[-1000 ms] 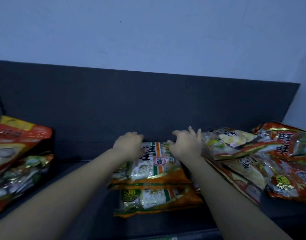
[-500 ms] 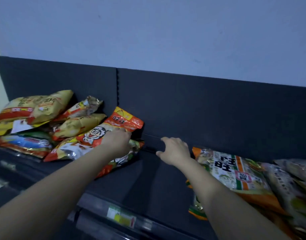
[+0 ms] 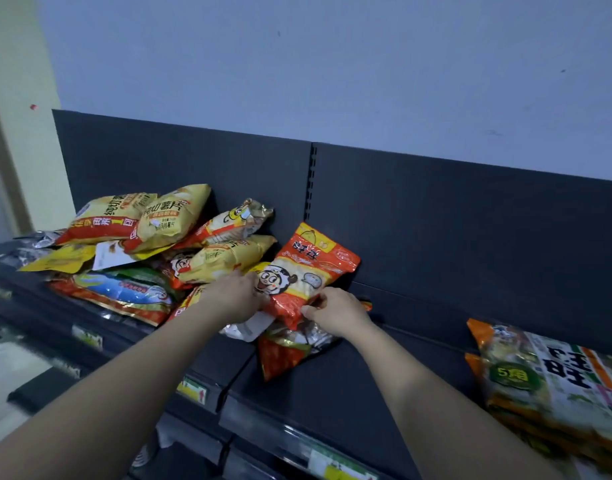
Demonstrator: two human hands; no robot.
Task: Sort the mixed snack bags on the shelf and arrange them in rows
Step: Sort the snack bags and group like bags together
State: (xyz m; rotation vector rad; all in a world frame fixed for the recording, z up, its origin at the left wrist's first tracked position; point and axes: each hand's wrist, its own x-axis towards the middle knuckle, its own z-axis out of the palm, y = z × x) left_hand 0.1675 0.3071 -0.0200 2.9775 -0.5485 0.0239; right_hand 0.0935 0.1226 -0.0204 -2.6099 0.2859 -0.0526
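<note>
A red and orange snack bag with a cartoon face [image 3: 306,271] leans against the dark back panel at the right edge of a mixed heap. My left hand [image 3: 233,296] grips its left side. My right hand [image 3: 335,311] pinches its lower right corner. Under it lies another red bag [image 3: 283,355] and a silvery one. The heap to the left holds yellow chip bags [image 3: 172,216], a blue and red bag [image 3: 124,296] and others. A stack of orange and green bags [image 3: 554,379] lies flat at the far right.
The dark shelf [image 3: 346,386] shows bare board between the heap and the right stack. Its front rail carries price tags [image 3: 193,391]. A slotted upright [image 3: 311,181] divides the back panel. A lower shelf edge shows at the bottom left.
The view has swung left from the orange and green stack to the heap. My left hand stayed on the red cartoon bag; my right hand crossed the bare shelf and took its lower corner.
</note>
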